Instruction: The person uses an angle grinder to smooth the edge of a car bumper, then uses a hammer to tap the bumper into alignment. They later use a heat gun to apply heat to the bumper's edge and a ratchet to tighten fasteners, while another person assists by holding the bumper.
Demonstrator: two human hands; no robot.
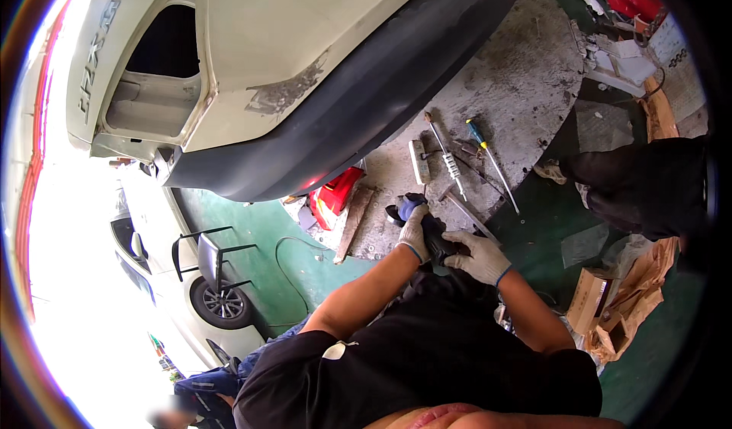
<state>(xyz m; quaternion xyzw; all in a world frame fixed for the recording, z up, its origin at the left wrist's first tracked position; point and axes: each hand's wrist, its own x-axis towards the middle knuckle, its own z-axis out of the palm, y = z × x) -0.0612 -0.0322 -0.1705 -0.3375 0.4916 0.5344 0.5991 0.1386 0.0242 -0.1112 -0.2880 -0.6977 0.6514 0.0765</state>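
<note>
Both of my hands wear white knitted gloves and hold a dark angle grinder [436, 237] in front of my torso. My left hand [414, 233] is wrapped round its front part, near the blue section and the round disc end. On the right of the tool, my right hand [480, 257] grips its dark body, with the fingers partly hidden. Beyond the grinder lie a white power strip [419, 162], a metal rod with a coiled middle [450, 162] and a blue-and-yellow screwdriver [489, 155]. A long metal bar [471, 217] rests just past my right hand.
A cream car body with a dark bumper [366, 97] fills the upper left; its paint has a scraped patch. Red lamp pieces [334, 197] lie below it. A chair [210, 260] and white car [164, 276] stand left. Cardboard [621, 311] and a person in dark clothes [637, 181] are right.
</note>
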